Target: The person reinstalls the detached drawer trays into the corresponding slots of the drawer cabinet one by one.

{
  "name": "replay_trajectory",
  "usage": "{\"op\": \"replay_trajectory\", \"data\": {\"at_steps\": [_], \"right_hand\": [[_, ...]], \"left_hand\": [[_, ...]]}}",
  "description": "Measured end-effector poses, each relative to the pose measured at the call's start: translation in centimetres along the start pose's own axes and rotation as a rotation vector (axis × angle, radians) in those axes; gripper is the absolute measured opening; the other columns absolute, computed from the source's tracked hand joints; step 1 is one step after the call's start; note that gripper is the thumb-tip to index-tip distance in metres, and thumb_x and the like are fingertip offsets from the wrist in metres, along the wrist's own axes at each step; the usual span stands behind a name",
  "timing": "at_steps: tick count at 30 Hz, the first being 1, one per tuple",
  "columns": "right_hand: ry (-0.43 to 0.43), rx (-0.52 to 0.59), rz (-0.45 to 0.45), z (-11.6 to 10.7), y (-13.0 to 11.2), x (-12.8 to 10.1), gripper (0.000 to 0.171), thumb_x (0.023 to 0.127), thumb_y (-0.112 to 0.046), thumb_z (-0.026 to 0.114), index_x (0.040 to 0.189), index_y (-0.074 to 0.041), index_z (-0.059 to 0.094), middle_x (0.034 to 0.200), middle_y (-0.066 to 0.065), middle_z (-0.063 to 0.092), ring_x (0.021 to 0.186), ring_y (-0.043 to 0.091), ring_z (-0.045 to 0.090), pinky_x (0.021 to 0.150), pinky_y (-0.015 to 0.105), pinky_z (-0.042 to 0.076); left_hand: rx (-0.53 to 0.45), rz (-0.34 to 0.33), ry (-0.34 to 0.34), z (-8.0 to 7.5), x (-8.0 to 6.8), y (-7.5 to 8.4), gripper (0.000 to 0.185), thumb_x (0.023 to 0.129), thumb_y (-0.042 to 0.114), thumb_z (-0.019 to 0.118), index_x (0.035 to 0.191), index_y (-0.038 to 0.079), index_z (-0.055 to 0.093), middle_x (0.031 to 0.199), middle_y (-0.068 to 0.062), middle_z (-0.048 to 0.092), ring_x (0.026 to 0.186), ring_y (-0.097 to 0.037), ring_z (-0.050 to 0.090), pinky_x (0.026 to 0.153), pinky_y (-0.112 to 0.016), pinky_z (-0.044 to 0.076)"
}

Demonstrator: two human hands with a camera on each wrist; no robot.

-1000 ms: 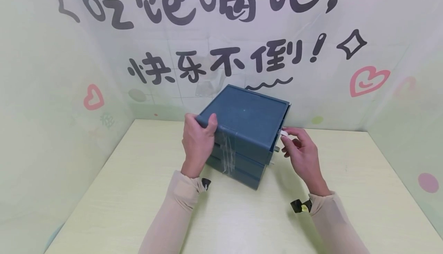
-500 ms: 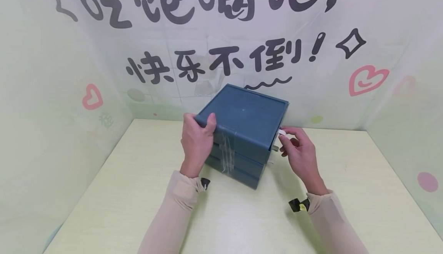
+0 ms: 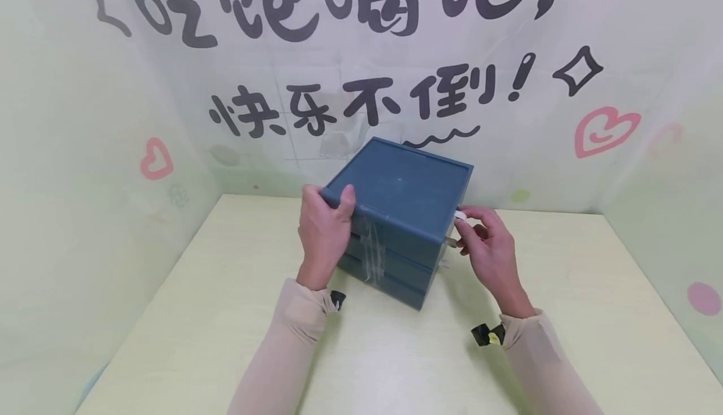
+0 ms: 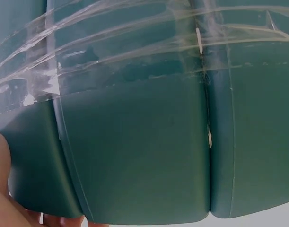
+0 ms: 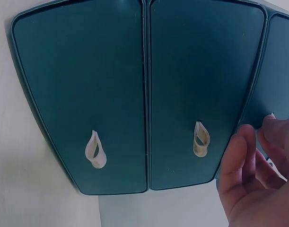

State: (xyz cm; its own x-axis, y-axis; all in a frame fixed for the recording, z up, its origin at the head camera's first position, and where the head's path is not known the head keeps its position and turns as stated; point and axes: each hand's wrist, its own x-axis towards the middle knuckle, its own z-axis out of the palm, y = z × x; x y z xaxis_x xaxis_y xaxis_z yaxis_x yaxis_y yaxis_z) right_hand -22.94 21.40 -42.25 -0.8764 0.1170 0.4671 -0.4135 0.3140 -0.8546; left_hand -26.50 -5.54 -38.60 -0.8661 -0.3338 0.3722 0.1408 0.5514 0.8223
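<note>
The drawer cabinet (image 3: 398,214) stands mid-counter (image 3: 395,352), near the back wall (image 3: 367,57). Bare counter lies open in front of the cabinet and wide to either side. Behind the cabinet only a narrow gap remains; side walls (image 3: 68,183) close the far flanks.

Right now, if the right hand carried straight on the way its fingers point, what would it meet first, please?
The right hand already pinches the white pull tab of the top drawer, so going on it would probably press into that drawer's front on the blue drawer unit. Depth is hard to judge.
</note>
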Motion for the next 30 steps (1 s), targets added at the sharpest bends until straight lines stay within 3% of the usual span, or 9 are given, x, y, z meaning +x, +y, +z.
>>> {"op": "replay_trajectory", "data": {"at_steps": [7,16,22,26,30], "right_hand": [[-0.004,-0.035,0.014,-0.3,0.0,0.0,0.022,0.099,-0.011,0.066,0.121,-0.006,0.067,0.105,-0.008,0.058,0.061,0.003,0.063,0.055,0.021,0.055],[-0.063,-0.098,0.013,-0.6,-0.1,0.1,0.025,0.101,-0.015,0.064,0.125,-0.010,0.067,0.106,0.004,0.063,0.066,0.002,0.064,0.059,0.023,0.056],[-0.052,-0.160,-0.026,-1.6,0.1,0.1,0.021,0.102,-0.015,0.062,0.121,-0.009,0.069,0.105,-0.004,0.065,0.066,0.000,0.063,0.058,0.023,0.055],[-0.012,-0.223,-0.044,-2.7,0.1,0.5,0.024,0.104,-0.020,0.058,0.121,-0.008,0.069,0.102,-0.013,0.063,0.069,-0.004,0.062,0.059,0.021,0.054],[0.024,-0.329,-0.038,-4.2,-0.2,1.3,0.033,0.107,-0.028,0.052,0.126,-0.005,0.066,0.101,-0.002,0.064,0.076,-0.007,0.058,0.065,0.013,0.051]], "left_hand": [[0.004,0.013,-0.001,0.1,0.1,0.0,0.063,0.091,0.066,0.050,0.109,0.006,0.045,0.090,-0.011,0.052,0.077,-0.029,0.054,0.061,-0.038,0.039],[-0.020,0.000,-0.070,-1.1,0.7,0.0,0.063,0.092,0.065,0.055,0.114,0.007,0.044,0.096,-0.011,0.050,0.083,-0.029,0.053,0.065,-0.039,0.039],[-0.071,-0.003,-0.162,-2.3,1.4,-0.3,0.056,0.099,0.060,0.048,0.115,0.007,0.047,0.102,-0.012,0.052,0.090,-0.030,0.054,0.075,-0.039,0.041],[-0.146,0.012,-0.167,-3.0,2.4,-0.7,0.051,0.105,0.054,0.042,0.115,0.005,0.050,0.111,-0.014,0.057,0.097,-0.030,0.056,0.085,-0.041,0.043],[-0.156,0.031,-0.152,-3.7,3.8,-1.4,0.051,0.106,0.053,0.037,0.117,0.005,0.052,0.115,-0.015,0.060,0.101,-0.031,0.057,0.090,-0.044,0.044]]}}
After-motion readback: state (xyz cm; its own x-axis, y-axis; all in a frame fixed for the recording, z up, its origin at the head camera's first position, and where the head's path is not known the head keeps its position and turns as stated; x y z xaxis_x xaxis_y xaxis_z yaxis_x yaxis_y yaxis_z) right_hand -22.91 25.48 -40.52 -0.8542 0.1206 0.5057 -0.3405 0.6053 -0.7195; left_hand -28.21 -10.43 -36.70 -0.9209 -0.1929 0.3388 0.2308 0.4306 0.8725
